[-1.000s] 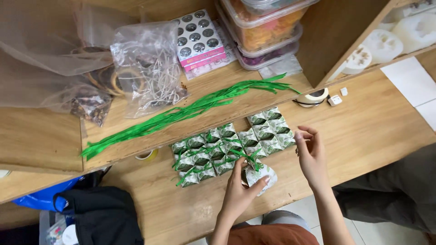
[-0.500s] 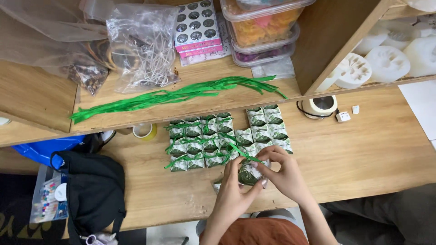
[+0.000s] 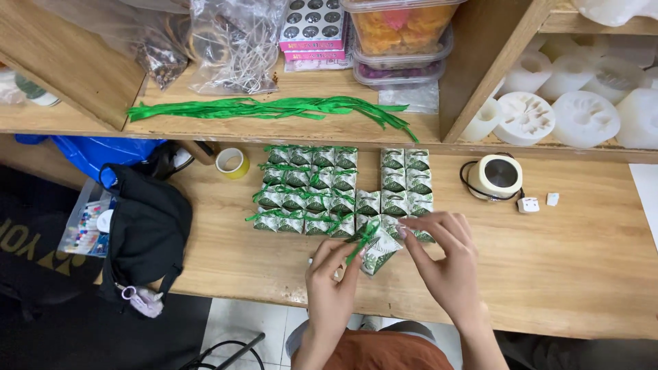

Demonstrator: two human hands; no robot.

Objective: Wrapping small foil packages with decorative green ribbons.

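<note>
My left hand (image 3: 330, 278) pinches a small green-and-white packet (image 3: 378, 252) with a green ribbon on it, held just above the wooden table (image 3: 562, 260). My right hand (image 3: 445, 264) is at the packet's upper right, its fingertips on the ribbon end. Just beyond both hands lie rows of several like packets (image 3: 322, 192), each tied with green ribbon, laid side by side. A bundle of loose green ribbon strips (image 3: 274, 108) lies on the shelf above them.
A yellow tape roll (image 3: 232, 163) sits left of the packets, a white tape roll (image 3: 499, 176) and small white plug (image 3: 528, 205) to the right. A black bag (image 3: 145, 233) lies at the left edge. Plastic bags, stacked food boxes (image 3: 401, 34) and white moulds (image 3: 548, 109) fill the shelf.
The view has shifted, so everything sits more to the right and lower. My right hand came in from the right to the packet and both hands now work its ribbon.
</note>
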